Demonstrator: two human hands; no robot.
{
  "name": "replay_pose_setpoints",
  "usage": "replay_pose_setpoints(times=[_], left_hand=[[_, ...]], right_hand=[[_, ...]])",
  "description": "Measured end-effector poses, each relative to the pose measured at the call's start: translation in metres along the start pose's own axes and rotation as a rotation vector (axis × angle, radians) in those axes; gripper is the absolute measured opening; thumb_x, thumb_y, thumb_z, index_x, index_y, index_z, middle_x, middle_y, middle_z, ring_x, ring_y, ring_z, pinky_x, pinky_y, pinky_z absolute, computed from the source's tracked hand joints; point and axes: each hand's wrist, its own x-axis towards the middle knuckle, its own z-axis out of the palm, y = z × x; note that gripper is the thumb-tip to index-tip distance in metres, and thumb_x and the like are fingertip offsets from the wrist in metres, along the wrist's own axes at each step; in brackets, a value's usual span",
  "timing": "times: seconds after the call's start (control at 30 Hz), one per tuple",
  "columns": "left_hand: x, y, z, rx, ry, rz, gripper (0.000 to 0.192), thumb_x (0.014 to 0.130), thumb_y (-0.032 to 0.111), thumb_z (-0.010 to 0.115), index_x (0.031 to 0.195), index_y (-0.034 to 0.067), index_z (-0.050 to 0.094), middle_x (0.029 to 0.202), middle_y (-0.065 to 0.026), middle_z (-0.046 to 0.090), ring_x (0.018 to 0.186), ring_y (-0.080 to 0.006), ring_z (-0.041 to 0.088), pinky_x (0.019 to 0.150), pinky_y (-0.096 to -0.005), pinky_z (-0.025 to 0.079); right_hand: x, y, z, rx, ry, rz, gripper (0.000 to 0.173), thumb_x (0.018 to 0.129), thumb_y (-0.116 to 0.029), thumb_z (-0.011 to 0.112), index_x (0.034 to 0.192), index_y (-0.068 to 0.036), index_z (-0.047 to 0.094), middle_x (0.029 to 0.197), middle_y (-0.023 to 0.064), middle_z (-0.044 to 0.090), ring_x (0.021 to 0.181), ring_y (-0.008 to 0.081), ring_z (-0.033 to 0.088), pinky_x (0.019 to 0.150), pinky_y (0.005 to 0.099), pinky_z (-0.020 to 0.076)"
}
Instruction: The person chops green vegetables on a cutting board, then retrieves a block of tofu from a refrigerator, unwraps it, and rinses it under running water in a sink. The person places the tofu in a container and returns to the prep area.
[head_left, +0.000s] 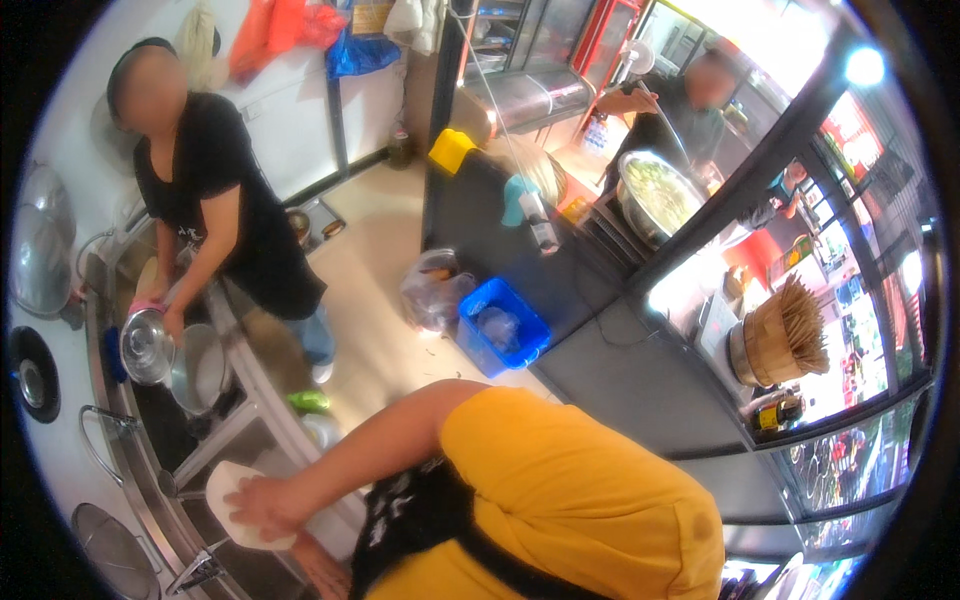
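Observation:
Over the metal sink (202, 514), a white dish (234, 480) with angular edges is tilted. My right hand (266, 504) lies across it, with several fingers spread over its surface. Lower in the picture, my left hand (319, 564) reaches to the dish's near edge; its fingers are partly hidden, so its grip cannot be made out. A faucet (196, 571) stands close by at the sink's back edge. Both arms extend from my yellow sleeve (570, 480) and black apron (409, 502) side.
A co-worker (217, 187) at the adjoining basin holds a clear lid (146, 346) beside a metal pot (201, 367). A blue bin (469, 346) and plastic bag (431, 289) sit behind me. Another person stands by a large food bowl (660, 191). A wooden bucket (761, 345) holds sticks.

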Motion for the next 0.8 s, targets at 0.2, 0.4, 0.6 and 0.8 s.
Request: replay_pose_setpoints(times=[0.2,0.4,0.6,0.8], left_hand=[[0.001,-0.004,0.01,0.034,-0.016,-0.03,0.051,0.105,0.039,0.037,0.14,0.007,0.053,0.131,-0.0129,0.062,0.119,-0.0286,0.06,0.101,-0.043,0.049],[0.002,-0.007,0.016,0.059,-0.013,-0.052,0.05,0.105,0.039,0.038,0.14,0.007,0.054,0.131,-0.0128,0.062,0.119,-0.0286,0.061,0.101,-0.0431,0.05],[0.003,-0.009,0.021,0.074,-0.016,-0.065,0.05,0.104,0.039,0.038,0.139,0.007,0.054,0.13,-0.0126,0.063,0.118,-0.0285,0.061,0.1,-0.0431,0.05],[0.003,-0.01,0.023,0.077,-0.015,-0.075,0.05,0.104,0.038,0.038,0.138,0.006,0.055,0.129,-0.0125,0.064,0.117,-0.0284,0.062,0.099,-0.0431,0.051]], right_hand=[[-0.007,-0.005,-0.01,-0.038,0.059,-0.043,0.06,0.073,-0.036,0.072,0.125,-0.01,0.062,0.145,0.0186,0.045,0.115,0.0386,0.049,0.095,0.0483,0.0428],[-0.016,-0.006,-0.027,-0.027,0.036,-0.034,0.056,0.076,-0.035,0.068,0.126,-0.009,0.062,0.145,0.0194,0.044,0.114,0.0393,0.049,0.095,0.0489,0.0422],[-0.021,-0.002,-0.034,-0.035,0.081,-0.084,0.057,0.076,-0.033,0.071,0.125,-0.007,0.059,0.138,0.021,0.047,0.117,0.0411,0.05,0.096,0.051,0.0427],[-0.023,0.002,-0.035,-0.024,0.057,-0.074,0.057,0.076,-0.032,0.074,0.125,-0.007,0.059,0.135,0.0217,0.048,0.118,0.0419,0.051,0.097,0.0517,0.0431]])
